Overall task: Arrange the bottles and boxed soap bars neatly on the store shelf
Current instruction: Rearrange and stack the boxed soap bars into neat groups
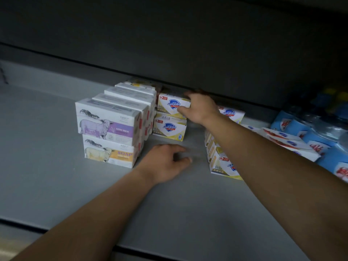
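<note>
The upper Safeguard box (172,105) is sitting on top of a second Safeguard box (169,129), the pair standing just right of centre on the grey shelf (47,147), at about one o'clock from the shelf's middle and close to the dark back wall. The person's right hand (200,108) is gripping the upper box at its right end, thumb showing against the front face and fingers curling over the top rear edge, so the hold is a partial wrap around the end, not a full clasp. Judging from this, the step in hand is the seating or squaring of that top box onto the one beneath, as part of building a yellow soap column.

At nine o'clock from this pair, touching or very nearly touching it, the goat-milk soap stack (111,132) is standing in rows two boxes high, running back toward the wall. The left hand (165,162) is resting on bare shelf at six o'clock from the Safeguard pair, fingers loosely bent and holding nothing, seemingly bracing.

At three to four o'clock, partly hidden behind the right forearm, more loose Safeguard boxes (224,164) are lying tilted and unevenly piled. Further right, red-and-white boxes (288,144) and blue wrapped packs (320,146) are crowding the shelf end; bottles there are too blurred to make out.

The next move is probably calling for a release of the top box once its edges are lining up with the lower one, then a reach to four o'clock for another loose box.
</note>
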Action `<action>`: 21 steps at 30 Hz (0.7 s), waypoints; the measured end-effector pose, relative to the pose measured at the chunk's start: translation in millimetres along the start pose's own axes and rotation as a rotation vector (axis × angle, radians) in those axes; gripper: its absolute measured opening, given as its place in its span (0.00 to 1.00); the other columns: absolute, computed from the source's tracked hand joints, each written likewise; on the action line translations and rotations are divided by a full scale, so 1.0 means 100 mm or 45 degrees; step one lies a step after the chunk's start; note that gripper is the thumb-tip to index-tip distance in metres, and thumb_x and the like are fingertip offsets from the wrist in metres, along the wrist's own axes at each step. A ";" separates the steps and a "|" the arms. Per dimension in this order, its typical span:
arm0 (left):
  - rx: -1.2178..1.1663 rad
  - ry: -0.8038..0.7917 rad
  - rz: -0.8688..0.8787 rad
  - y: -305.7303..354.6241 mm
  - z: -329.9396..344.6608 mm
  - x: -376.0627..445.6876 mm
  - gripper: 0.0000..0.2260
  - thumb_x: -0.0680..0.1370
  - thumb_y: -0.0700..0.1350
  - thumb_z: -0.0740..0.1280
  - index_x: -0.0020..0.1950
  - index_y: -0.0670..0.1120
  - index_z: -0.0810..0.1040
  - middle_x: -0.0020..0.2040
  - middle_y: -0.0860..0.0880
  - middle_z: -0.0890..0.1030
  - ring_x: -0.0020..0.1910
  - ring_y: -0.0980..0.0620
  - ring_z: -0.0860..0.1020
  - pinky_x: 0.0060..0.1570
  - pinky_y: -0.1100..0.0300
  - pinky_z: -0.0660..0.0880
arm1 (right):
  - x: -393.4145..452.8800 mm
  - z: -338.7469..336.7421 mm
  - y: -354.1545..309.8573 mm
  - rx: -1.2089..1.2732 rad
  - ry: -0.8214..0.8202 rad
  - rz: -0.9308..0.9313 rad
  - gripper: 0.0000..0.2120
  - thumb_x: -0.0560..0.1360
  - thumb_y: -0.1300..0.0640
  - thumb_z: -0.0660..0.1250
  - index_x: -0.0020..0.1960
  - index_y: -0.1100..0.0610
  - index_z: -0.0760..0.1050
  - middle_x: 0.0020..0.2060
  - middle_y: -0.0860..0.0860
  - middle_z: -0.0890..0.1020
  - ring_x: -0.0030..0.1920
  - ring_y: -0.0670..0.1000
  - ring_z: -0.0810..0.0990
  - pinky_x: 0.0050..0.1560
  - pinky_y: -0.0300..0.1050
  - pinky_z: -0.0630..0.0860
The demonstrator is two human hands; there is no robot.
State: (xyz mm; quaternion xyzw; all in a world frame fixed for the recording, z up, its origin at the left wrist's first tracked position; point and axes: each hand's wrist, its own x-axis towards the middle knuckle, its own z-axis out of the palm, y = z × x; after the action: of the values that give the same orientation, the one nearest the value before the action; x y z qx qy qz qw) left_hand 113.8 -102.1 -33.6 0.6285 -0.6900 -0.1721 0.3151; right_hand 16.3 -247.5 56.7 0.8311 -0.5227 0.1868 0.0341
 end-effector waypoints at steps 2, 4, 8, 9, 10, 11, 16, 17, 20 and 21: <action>-0.022 0.005 -0.010 0.00 0.00 0.00 0.19 0.76 0.58 0.66 0.65 0.54 0.77 0.58 0.51 0.81 0.60 0.54 0.76 0.49 0.75 0.61 | 0.04 0.09 -0.04 -0.060 0.069 0.042 0.22 0.76 0.45 0.69 0.67 0.51 0.74 0.62 0.56 0.78 0.63 0.61 0.76 0.58 0.50 0.74; -0.038 0.006 -0.007 0.00 0.00 0.00 0.18 0.76 0.57 0.67 0.65 0.54 0.78 0.57 0.51 0.82 0.59 0.54 0.77 0.48 0.75 0.61 | 0.03 0.13 -0.05 -0.077 0.142 0.058 0.20 0.76 0.49 0.69 0.66 0.52 0.74 0.62 0.56 0.78 0.62 0.61 0.76 0.57 0.49 0.74; -0.037 0.012 -0.034 -0.01 0.00 0.00 0.19 0.76 0.58 0.67 0.65 0.54 0.77 0.57 0.52 0.82 0.59 0.54 0.77 0.50 0.72 0.63 | -0.06 0.06 -0.11 -0.073 0.202 0.031 0.18 0.74 0.51 0.72 0.62 0.53 0.73 0.58 0.56 0.79 0.58 0.60 0.78 0.52 0.49 0.75; -0.046 0.014 -0.040 -0.01 0.00 0.00 0.19 0.76 0.58 0.67 0.65 0.54 0.78 0.57 0.52 0.81 0.60 0.54 0.77 0.51 0.72 0.63 | -0.10 0.01 -0.11 -0.045 0.216 0.038 0.17 0.74 0.52 0.72 0.60 0.53 0.72 0.56 0.55 0.79 0.56 0.60 0.78 0.49 0.47 0.74; -0.058 0.018 -0.042 -0.02 -0.01 0.00 0.19 0.76 0.58 0.67 0.64 0.54 0.78 0.58 0.52 0.81 0.59 0.54 0.77 0.52 0.72 0.64 | -0.17 -0.05 -0.10 -0.006 0.233 0.053 0.16 0.74 0.54 0.71 0.59 0.53 0.72 0.55 0.55 0.79 0.55 0.59 0.79 0.47 0.46 0.73; -0.078 0.030 -0.042 -0.02 -0.02 0.01 0.18 0.75 0.57 0.67 0.63 0.53 0.79 0.58 0.53 0.82 0.59 0.54 0.77 0.55 0.70 0.66 | -0.25 -0.12 -0.08 0.039 0.254 0.065 0.15 0.74 0.55 0.71 0.59 0.53 0.72 0.55 0.55 0.79 0.55 0.59 0.79 0.47 0.45 0.72; -0.411 0.294 -0.086 0.00 -0.10 0.05 0.17 0.75 0.56 0.69 0.60 0.49 0.78 0.53 0.50 0.83 0.53 0.52 0.81 0.59 0.55 0.75 | -0.93 -0.47 0.12 0.244 0.333 0.090 0.17 0.74 0.56 0.71 0.61 0.52 0.73 0.58 0.50 0.77 0.58 0.52 0.76 0.53 0.42 0.68; -0.543 0.322 -0.096 0.03 -0.12 0.04 0.20 0.74 0.56 0.71 0.63 0.48 0.76 0.54 0.50 0.83 0.54 0.52 0.81 0.59 0.54 0.75 | -1.08 -0.51 0.15 0.290 0.331 0.102 0.16 0.74 0.56 0.71 0.61 0.51 0.73 0.57 0.48 0.76 0.56 0.50 0.75 0.52 0.41 0.67; -0.907 0.238 -0.001 0.11 -0.13 0.00 0.25 0.72 0.51 0.73 0.67 0.48 0.72 0.56 0.47 0.82 0.53 0.52 0.81 0.56 0.53 0.78 | -1.44 -0.51 0.21 0.434 0.273 0.133 0.16 0.75 0.56 0.71 0.61 0.49 0.74 0.54 0.43 0.75 0.51 0.46 0.76 0.48 0.37 0.67; -0.950 0.201 0.047 0.12 -0.12 -0.01 0.23 0.74 0.46 0.73 0.67 0.47 0.72 0.55 0.46 0.82 0.51 0.52 0.82 0.54 0.52 0.79 | -1.52 -0.47 0.22 0.513 0.253 0.142 0.16 0.75 0.57 0.70 0.61 0.49 0.74 0.53 0.43 0.76 0.50 0.46 0.77 0.48 0.38 0.70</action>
State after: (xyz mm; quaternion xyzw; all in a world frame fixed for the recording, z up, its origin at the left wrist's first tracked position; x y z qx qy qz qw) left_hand 112.3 -97.2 -17.2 0.4694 -0.5647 -0.3571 0.5773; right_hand -74.4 -115.9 44.8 0.7684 -0.5141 0.3700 -0.0917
